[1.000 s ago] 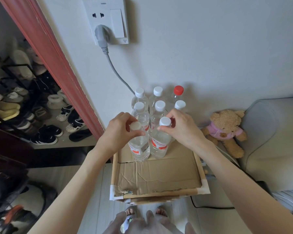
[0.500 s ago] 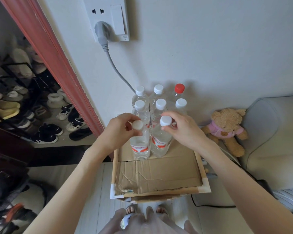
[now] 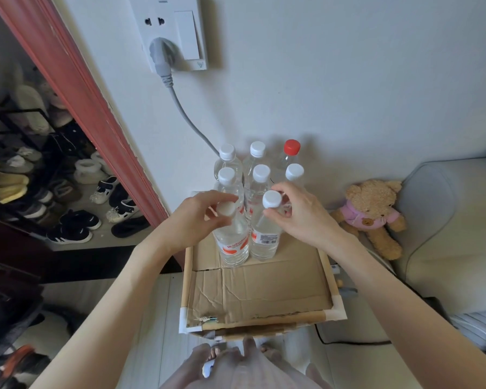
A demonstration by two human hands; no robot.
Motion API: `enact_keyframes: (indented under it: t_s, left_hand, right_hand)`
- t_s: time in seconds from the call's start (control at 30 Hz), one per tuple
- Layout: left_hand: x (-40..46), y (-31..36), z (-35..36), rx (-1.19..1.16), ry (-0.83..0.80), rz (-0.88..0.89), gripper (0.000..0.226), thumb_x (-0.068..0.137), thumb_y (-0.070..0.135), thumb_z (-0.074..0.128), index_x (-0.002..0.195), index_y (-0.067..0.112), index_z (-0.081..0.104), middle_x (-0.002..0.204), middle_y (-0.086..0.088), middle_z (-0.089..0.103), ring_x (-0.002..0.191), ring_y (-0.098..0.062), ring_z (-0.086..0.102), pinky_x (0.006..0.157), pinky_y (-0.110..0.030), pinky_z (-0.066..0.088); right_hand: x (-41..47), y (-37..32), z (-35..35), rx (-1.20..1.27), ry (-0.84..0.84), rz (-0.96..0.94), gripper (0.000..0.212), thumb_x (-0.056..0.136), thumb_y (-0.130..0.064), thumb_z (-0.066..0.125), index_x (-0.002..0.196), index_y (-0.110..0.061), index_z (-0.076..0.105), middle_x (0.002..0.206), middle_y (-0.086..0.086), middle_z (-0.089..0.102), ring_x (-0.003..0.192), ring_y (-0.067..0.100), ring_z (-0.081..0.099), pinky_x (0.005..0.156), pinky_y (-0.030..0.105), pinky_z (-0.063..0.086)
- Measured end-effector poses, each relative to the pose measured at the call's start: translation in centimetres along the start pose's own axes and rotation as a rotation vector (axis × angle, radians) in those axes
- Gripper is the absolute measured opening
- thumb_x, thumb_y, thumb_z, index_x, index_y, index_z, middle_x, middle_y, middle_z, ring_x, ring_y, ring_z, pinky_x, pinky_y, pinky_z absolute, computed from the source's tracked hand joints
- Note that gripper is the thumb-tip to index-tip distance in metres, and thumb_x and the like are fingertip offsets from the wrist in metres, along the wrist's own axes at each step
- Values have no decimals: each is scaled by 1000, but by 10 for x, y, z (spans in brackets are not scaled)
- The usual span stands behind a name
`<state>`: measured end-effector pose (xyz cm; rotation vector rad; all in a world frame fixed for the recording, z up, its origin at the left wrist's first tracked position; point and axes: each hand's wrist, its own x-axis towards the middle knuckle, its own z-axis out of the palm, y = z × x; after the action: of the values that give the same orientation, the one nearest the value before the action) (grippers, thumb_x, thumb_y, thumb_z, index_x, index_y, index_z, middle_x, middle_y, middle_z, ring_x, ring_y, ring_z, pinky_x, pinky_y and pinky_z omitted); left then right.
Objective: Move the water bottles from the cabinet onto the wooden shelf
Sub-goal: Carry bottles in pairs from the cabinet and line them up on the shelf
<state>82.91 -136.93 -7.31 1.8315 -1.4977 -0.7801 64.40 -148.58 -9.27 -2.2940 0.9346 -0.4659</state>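
I had both bare arms reaching forward, forearms converging. My left hand [image 3: 191, 217] curled its fingers [image 3: 222, 199] round a bottle cap, thumb below. My right hand [image 3: 300, 217] pinched the neighbouring cap between thumb and forefinger, its other fingers spread loosely, wrist bent slightly inward.

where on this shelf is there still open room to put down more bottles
The front half of the cardboard-lined wooden shelf is bare, between the taped front rail and the two bottles under the left hand and right hand. A smaller patch lies right of the right-hand bottle. The wall side is packed with bottles.
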Motion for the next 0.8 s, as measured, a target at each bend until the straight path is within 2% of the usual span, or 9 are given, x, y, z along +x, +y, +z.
enact_keyframes:
  t_s: [0.07,0.17,0.23,0.3,0.4,0.5,0.6,0.7,0.8]
  left_hand:
    - [1,0,-1,17,38,-23,35,76,9,68,108,20,61,105,1,63,92,-22,57,86,-28,46]
    - [4,4,2,35,144,-85,31,69,17,76,96,18,61,94,-2,63,85,-21,57,74,-20,44]
    - [5,6,6,22,181,-108,32,65,24,79,88,17,58,88,-3,61,79,-18,56,64,-14,42]
    - [6,6,9,14,192,-129,35,64,29,79,84,16,54,85,-2,58,73,-16,53,61,-17,41]
    - [7,6,6,8,97,-124,40,67,30,77,95,18,51,94,3,55,75,-16,52,65,-21,42]
    - [3,4,0,15,-13,-59,41,75,20,71,111,24,53,105,7,55,86,-20,53,71,-14,42]
    - [0,1,-1,28,31,-46,35,76,11,68,108,21,59,101,0,60,88,-22,54,79,-23,43]
    - [0,3,2,33,85,-60,34,74,12,70,106,19,60,100,-4,62,88,-22,55,81,-29,44]
    - [1,3,5,45,151,-90,32,70,19,75,98,19,60,95,-3,62,83,-18,55,73,-16,42]
  right_hand:
    - [-2,3,-4,25,-55,-41,38,83,-19,57,119,-24,47,107,-2,56,93,19,53,81,37,47]
    - [0,4,-10,4,-93,-65,52,83,-12,57,129,-33,44,107,1,56,85,20,53,81,33,46]
    - [2,3,-11,-4,-96,-56,43,80,-18,64,119,-31,53,98,4,58,82,20,54,82,38,47]
    - [3,1,-10,15,-73,-15,31,73,-28,72,100,-24,57,90,0,60,80,19,55,79,42,48]
    - [2,-2,-3,8,-14,12,36,69,-37,74,89,-19,50,82,-5,55,75,17,52,72,40,47]
    - [4,-3,1,4,23,49,41,69,-41,74,89,-17,47,87,-3,55,81,17,53,72,38,46]
    - [5,-2,0,10,-29,49,41,71,-41,72,92,-17,46,93,-2,58,87,16,54,75,35,45]
    - [2,-1,-2,14,-77,-14,41,76,-35,69,107,-19,49,105,-2,60,92,16,55,82,34,45]
    - [2,2,-2,5,-86,-38,38,78,-30,67,113,-23,54,103,2,64,88,20,57,85,40,47]
